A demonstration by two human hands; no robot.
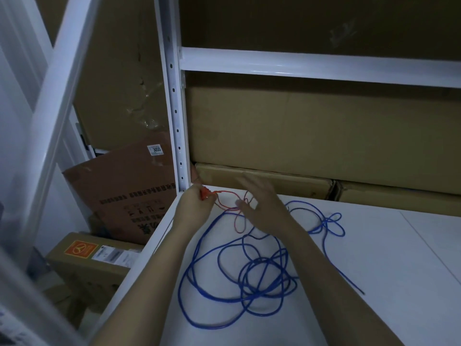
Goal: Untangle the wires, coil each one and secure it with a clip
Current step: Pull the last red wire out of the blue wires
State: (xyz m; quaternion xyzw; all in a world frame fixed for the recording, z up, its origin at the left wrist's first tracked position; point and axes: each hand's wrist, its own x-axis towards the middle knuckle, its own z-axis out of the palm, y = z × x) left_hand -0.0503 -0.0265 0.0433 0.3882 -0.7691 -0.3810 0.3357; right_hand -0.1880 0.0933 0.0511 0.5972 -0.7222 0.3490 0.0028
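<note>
Wires lie loose on the white shelf top (374,283) — a long blue wire (262,273) sprawled in overlapping loops across the middle, and a thin red wire (240,221) nearer the back left corner. The blue wire's densest knot of loops sits between the two forearms, with smaller loops trailing off to the right and one dark end running out toward the right front. Its overall spread runs roughly left to right across the shelf. The red wire runs from the left hand (193,208) toward the right hand (262,203), then drops in a narrow loop toward the viewer, crossing the blue wire.

The left hand is curled round a small red-orange bundle at the shelf corner, beside the white upright post (177,121); whether that bundle is coiled wire or a clip is hard to make out. The right hand is motion-blurred, fingers spread and relaxed above the red wire — contact cannot be told. Cardboard boxes (299,136) fill the back of the shelf, and more boxes stand on the floor at left, dim and partly cut off.
</note>
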